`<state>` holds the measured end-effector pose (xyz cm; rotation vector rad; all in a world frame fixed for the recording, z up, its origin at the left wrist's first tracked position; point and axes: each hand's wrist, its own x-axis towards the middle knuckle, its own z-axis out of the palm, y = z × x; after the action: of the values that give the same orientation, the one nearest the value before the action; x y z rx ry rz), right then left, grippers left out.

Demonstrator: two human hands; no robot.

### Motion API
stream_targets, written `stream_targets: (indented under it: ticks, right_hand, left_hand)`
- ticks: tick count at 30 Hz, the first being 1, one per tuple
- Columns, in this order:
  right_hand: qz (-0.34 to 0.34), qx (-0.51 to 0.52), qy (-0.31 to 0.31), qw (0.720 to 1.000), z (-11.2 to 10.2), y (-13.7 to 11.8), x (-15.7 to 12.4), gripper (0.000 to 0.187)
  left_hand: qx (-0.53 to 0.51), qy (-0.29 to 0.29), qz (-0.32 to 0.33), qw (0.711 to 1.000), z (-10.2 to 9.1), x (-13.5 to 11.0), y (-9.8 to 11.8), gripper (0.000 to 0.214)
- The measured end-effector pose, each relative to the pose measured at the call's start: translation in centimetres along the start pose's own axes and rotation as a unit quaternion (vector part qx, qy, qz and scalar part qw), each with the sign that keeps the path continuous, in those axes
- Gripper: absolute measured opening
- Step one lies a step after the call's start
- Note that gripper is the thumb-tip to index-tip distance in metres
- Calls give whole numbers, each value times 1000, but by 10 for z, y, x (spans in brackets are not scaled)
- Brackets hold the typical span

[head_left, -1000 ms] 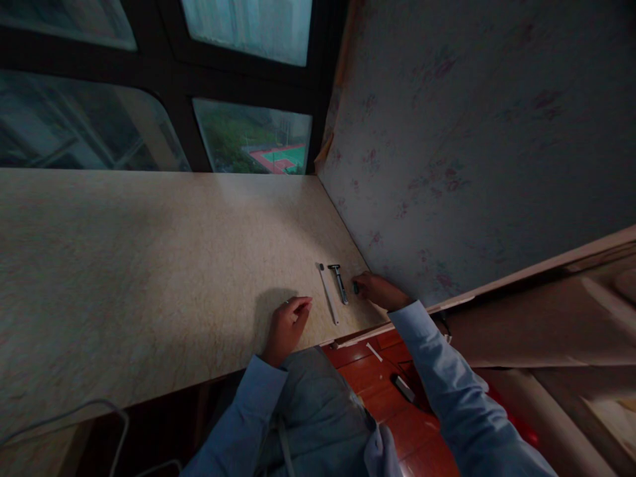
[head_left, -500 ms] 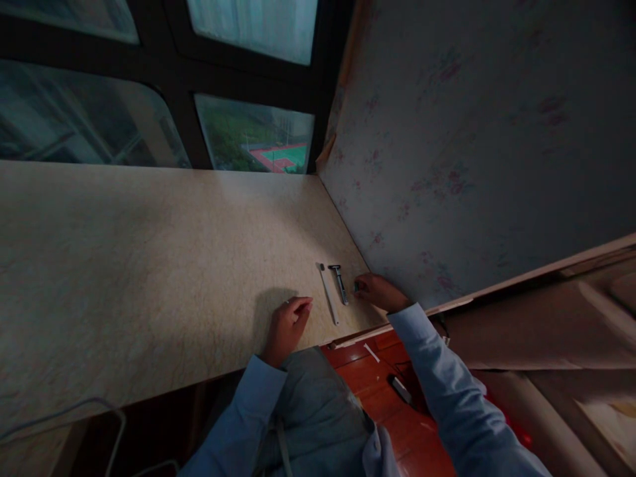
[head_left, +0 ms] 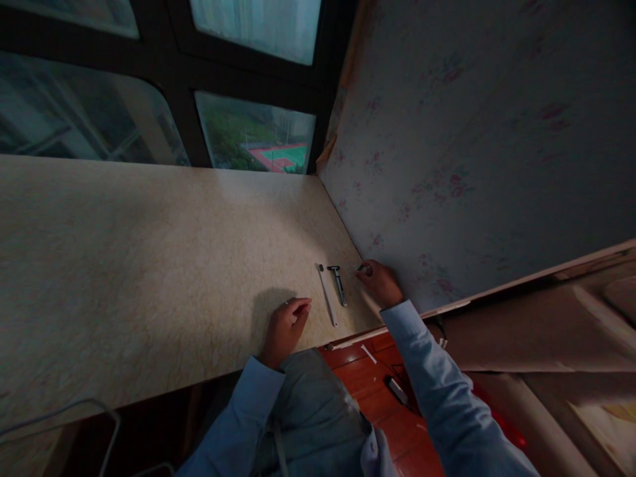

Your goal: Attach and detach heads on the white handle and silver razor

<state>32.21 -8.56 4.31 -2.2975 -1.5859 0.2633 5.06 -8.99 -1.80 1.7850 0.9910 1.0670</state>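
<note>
My right hand (head_left: 381,283) is at the right end of the counter, close to the wall. Its thumb and fingers pinch a small dark object (head_left: 362,268), too small and too covered to name. To its left lies a razor (head_left: 339,286) with a black head and a dark and silver handle. Beside the razor, a white toothbrush (head_left: 328,297) with dark bristles lies roughly parallel to it. My left hand (head_left: 287,329) rests on the counter near its front edge, left of the toothbrush. Its fingers are loosely curled together, with nothing visible in them.
The pale marbled counter (head_left: 173,265) runs along a dark-framed window (head_left: 256,132). A flower-patterned wall (head_left: 472,152) bounds it on the right. A cable (head_left: 64,411) crosses the front left. Below, a black and white object (head_left: 397,391) lies on the reddish floor (head_left: 392,424).
My right hand has moved slightly away from me along the wall, with the small dark object still in its fingers. My left hand, the razor and the toothbrush have stayed in place.
</note>
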Motion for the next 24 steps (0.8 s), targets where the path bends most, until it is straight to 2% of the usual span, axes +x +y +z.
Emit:
stream_targets:
  ticks: [3,8,16,24]
  right_hand:
    - [36,-27,19,999,11,-6,6,29]
    - [58,-42,26,997,23,-14,6,30]
    - [81,-65,24,994,27,-19,7,36]
    - [70,-84,32,993,26,-20,3,32]
  left_hand:
    - [-1,1,5,1000,0,0,0,18]
    - [3,1,8,1000,0,0,-1,18]
    - [-2,-7,1,1000,-1,0,3,18]
    - [3,-2,3,1000,1,-1,-1,18]
